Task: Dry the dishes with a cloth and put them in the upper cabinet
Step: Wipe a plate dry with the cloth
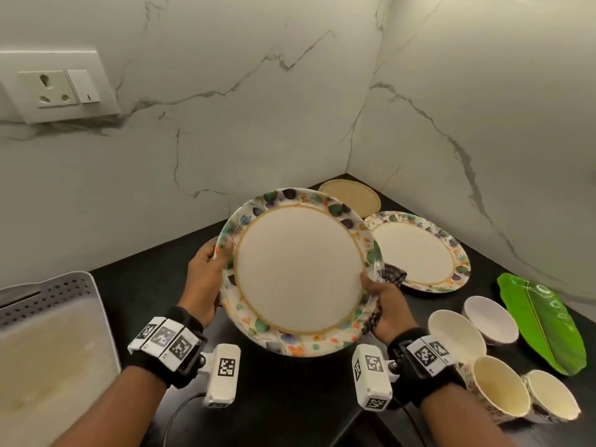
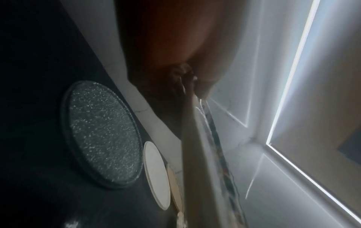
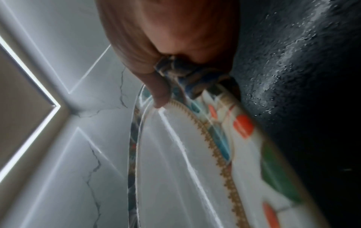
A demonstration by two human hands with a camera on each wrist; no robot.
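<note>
I hold a large floral-rimmed plate (image 1: 298, 272) above the black counter, tilted with its white face toward me. My left hand (image 1: 209, 269) grips its left rim, thumb on the front. My right hand (image 1: 383, 301) grips the lower right rim, with a dark patterned cloth (image 1: 394, 274) bunched between the hand and the plate's back. In the right wrist view the thumb (image 3: 160, 95) presses the plate's (image 3: 175, 169) rim beside the cloth (image 3: 187, 77). The left wrist view shows the plate (image 2: 199, 154) edge-on under my left hand (image 2: 175, 74).
A second floral plate (image 1: 419, 250) lies on the counter (image 1: 290, 398) behind, near a round woven mat (image 1: 350, 196) in the corner. At right are a green leaf-shaped dish (image 1: 545, 321), two bowls (image 1: 456, 330) and two cups (image 1: 501, 387). A grey tray (image 1: 48, 333) stands at left.
</note>
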